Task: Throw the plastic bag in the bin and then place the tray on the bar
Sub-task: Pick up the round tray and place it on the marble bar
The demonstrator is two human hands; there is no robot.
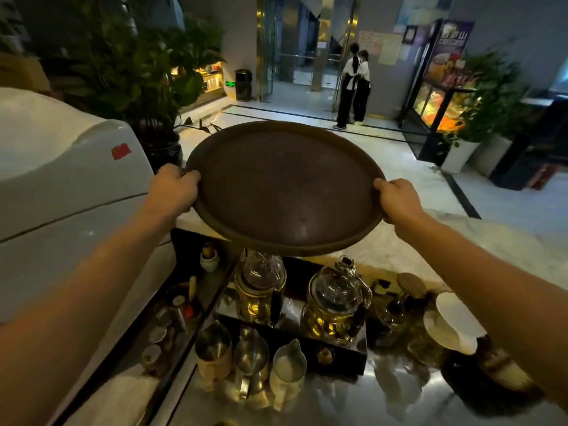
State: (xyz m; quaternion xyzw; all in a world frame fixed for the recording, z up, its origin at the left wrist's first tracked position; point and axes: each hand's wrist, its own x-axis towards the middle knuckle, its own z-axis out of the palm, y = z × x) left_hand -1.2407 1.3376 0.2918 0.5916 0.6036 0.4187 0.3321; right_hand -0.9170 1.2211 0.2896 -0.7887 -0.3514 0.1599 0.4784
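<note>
The tray (284,189) is up in the air, round, dark and bare, held level by 2 hands. The left hand (175,187) is curled over the tray's left rim, thumb on top, fingers hidden underneath. The right hand (398,199) grips the right rim the same way. Neither hand carries anything else.

No plastic bag is anywhere to be seen, and I cannot pick out the bin it was meant for, so my guess is that the 1st half of the job is behind us; the view cannot prove it.

What is left is setting the tray down. The pale marble bar (436,241) runs beneath the tray's far half and out past its right rim, while the tray's near edge hangs above 2 glass teapots (333,299) on the lower shelf. The tray looks lifted clear of the bar, not resting on it. A white machine (70,167) stands just left of the tray. I judge the placing is close but not done.
</note>
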